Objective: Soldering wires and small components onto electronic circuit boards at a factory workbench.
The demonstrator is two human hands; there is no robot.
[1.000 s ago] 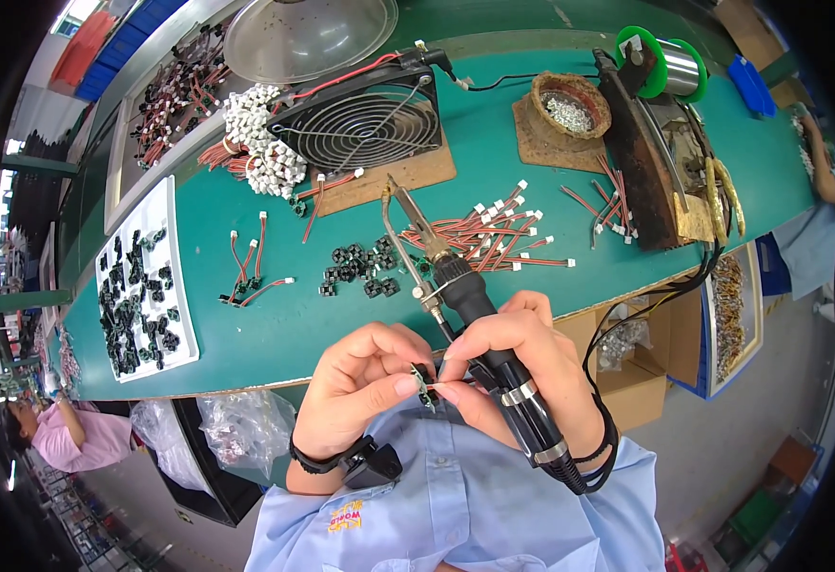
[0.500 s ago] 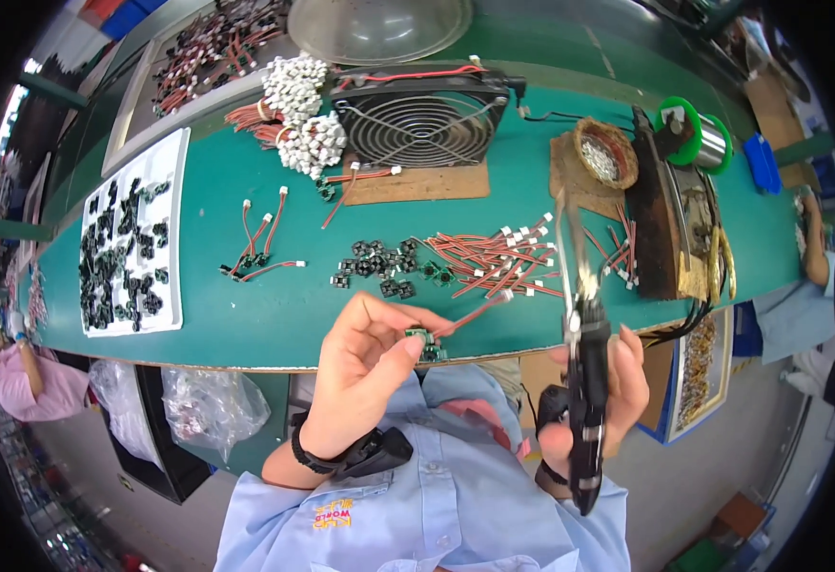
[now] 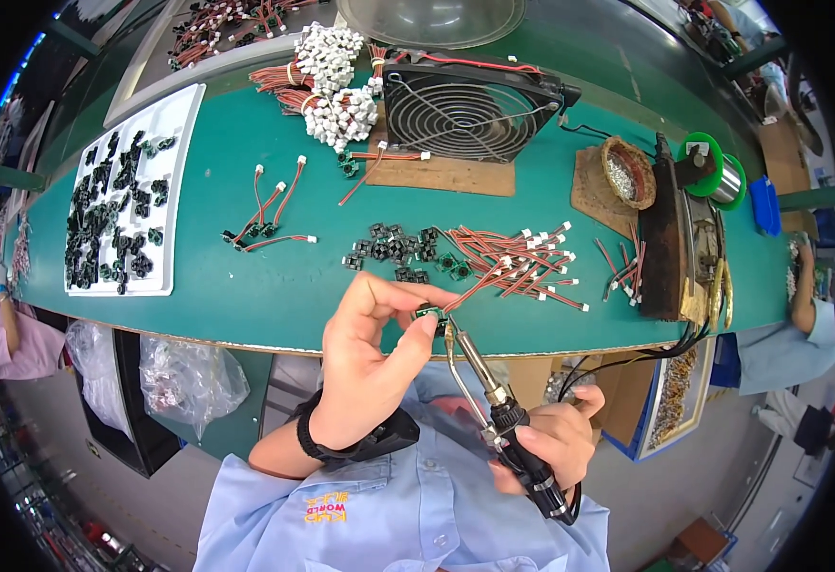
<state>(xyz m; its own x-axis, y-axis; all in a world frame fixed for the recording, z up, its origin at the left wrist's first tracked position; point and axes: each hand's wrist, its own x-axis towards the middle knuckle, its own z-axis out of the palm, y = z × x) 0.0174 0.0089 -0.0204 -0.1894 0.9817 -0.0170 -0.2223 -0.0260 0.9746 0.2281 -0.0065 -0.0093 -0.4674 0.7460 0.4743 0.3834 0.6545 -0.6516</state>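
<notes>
My left hand (image 3: 375, 353) pinches a small green circuit board (image 3: 430, 313) near the table's front edge. A thin wire lead with a white connector seems to run from that board toward the wire pile, where overlap hides its end. My right hand (image 3: 556, 439) is wrapped around the black handle of a soldering iron (image 3: 522, 448). Its metal tip and the thin feed tube beside it reach the board at my left fingertips; whether they touch it I cannot tell. Just beyond lie black square components (image 3: 394, 244) and a pile of red-and-black leads (image 3: 513, 262).
A black fan (image 3: 470, 110) stands at the back on a wooden board (image 3: 446, 176). Left is a white tray (image 3: 181, 143) of black parts; right are a tip-cleaning bowl (image 3: 627, 172), an iron stand (image 3: 665, 257) and a green solder spool (image 3: 713, 172). Co-workers sit at both sides.
My right hand has brought the soldering iron down and left, from upright to slanting, with its tip now at the board. The left hand still holds the board. The whole view has shifted slightly.
</notes>
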